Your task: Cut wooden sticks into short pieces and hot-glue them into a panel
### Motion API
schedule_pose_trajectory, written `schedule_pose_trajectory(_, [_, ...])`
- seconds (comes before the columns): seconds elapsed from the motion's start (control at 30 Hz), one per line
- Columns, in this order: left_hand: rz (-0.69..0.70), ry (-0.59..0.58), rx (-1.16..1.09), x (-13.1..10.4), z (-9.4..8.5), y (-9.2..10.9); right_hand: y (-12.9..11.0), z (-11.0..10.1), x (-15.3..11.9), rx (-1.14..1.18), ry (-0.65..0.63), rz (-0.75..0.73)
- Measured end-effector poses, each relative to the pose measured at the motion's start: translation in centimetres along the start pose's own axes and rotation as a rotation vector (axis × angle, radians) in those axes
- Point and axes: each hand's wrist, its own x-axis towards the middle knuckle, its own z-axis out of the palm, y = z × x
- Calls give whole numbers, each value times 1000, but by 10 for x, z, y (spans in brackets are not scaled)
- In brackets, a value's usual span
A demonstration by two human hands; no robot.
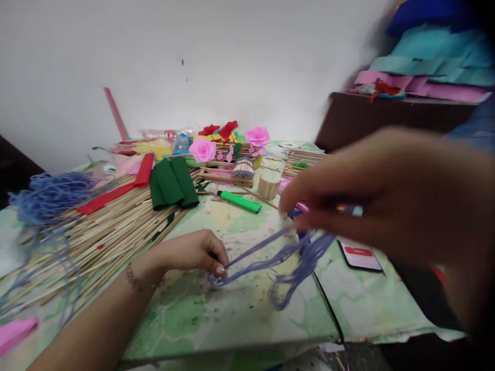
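My left hand (pixel 204 252) is closed in a pinch on one end of purple-blue yarn (pixel 255 265), low over the table. Strands of it run up to the right, stretched between my hands. Large and blurred at the right, my right hand (pixel 371 190) pinches the yarn between thumb and fingertips. Below that hand, a loose looped bundle of the same yarn hangs down over the table. Past my hands lie a green utility knife (pixel 240 201) and a small curved piece made of short sticks (pixel 268 187).
Long thin wooden sticks (pixel 116 232) cover the left side, beside a yarn heap (pixel 50 196) and green felt (pixel 173 183). Pink paper flowers (pixel 257 136) and stick frames stand at the back. A phone (pixel 359 256) lies right, partly under my right hand in view.
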Motion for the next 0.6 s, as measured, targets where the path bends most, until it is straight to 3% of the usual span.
schedule_pose_trajectory(0.07, [28,24,-20,0,-2,-1,21,-28,30,-295,-4,-55])
schedule_pose_trajectory(0.1, [43,36,-35,0,-2,-2,35,-41,47,-402,-68,10])
schedule_pose_trajectory(0.2, [103,96,-120,1,-4,-3,84,-66,89,-564,29,134])
schedule_pose_trajectory(0.3, [134,191,-233,0,-6,-1,129,-68,113,-722,217,101])
schedule_pose_trajectory(0.37, [124,293,-294,0,-6,0,143,-56,120,-753,278,109])
schedule_pose_trajectory(0.43, [113,423,-373,0,-5,2,138,-36,122,-760,298,132])
schedule_pose_trajectory(0.5, [110,526,-468,0,-3,3,115,-14,115,-710,260,136])
schedule_pose_trajectory(0.6, [156,577,-604,-1,-1,4,63,16,82,-412,93,-71])
